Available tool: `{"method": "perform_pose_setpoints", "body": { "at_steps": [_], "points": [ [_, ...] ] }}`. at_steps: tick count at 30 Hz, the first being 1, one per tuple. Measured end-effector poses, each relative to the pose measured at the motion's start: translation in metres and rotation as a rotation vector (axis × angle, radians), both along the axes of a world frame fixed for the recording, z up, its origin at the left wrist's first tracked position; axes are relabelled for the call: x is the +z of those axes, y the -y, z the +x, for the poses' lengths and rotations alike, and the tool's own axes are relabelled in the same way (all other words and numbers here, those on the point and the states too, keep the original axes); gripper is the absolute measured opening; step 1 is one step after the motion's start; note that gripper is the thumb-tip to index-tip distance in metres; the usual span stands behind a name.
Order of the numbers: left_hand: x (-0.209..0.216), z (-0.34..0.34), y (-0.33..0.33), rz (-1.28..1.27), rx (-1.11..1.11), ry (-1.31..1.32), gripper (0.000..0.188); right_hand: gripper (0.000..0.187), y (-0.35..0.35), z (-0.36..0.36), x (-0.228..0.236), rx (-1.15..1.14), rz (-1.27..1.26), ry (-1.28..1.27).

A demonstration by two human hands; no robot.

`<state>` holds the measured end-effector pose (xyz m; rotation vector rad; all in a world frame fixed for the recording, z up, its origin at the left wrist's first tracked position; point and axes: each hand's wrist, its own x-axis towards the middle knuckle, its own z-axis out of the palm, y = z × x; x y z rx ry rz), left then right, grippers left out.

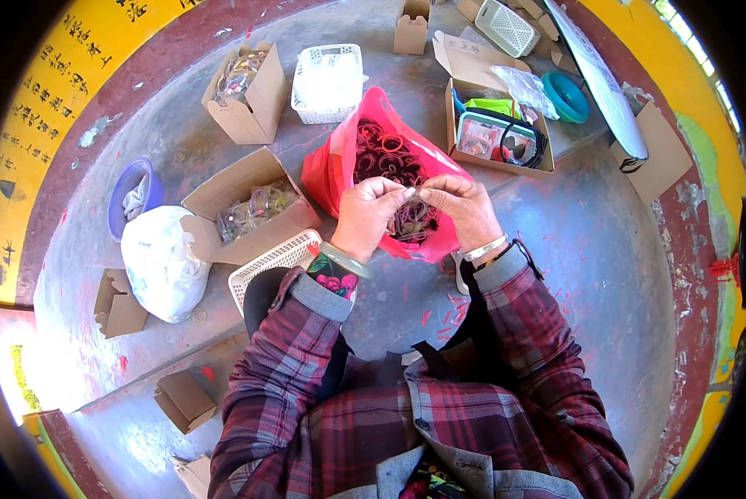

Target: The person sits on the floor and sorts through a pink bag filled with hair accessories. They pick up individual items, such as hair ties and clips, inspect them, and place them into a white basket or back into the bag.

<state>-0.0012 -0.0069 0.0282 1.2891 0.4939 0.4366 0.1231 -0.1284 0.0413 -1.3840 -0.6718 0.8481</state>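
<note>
Beneath the fingers, a bag of rings
Left hand and right hand both pinch; on what is unclear.

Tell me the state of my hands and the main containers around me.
Left hand: pinched, anything held too small to tell
Right hand: pinched, close to the left
Red bag: open, dark rings inside
White bag: bulging, mouth not visible
Purple basin: upright, grey cloth inside
Cardboard box right of the white bag: open, loaded
Cardboard box right of the red bag: open, loaded
</note>
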Motion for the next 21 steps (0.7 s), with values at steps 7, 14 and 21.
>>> {"method": "perform_pose_setpoints", "body": {
  "at_steps": [7, 14, 21],
  "points": [
    [0.0, 0.002, 0.004, 0.178, -0.006, 0.017, 0.011, 0.007, 0.001, 0.003, -0.002, 0.008, 0.013, 0.014],
    [0.008, 0.0, 0.001, 0.218, -0.022, 0.046, 0.012, 0.007, 0.0, -0.003, 0.003, -0.012, 0.064, 0.042],
    [0.009, -0.003, -0.006, 0.053, -0.117, -0.006, 0.014, 0.01, 0.0, 0.0, 0.003, 0.005, 0.072, 0.008]
  ]
}}
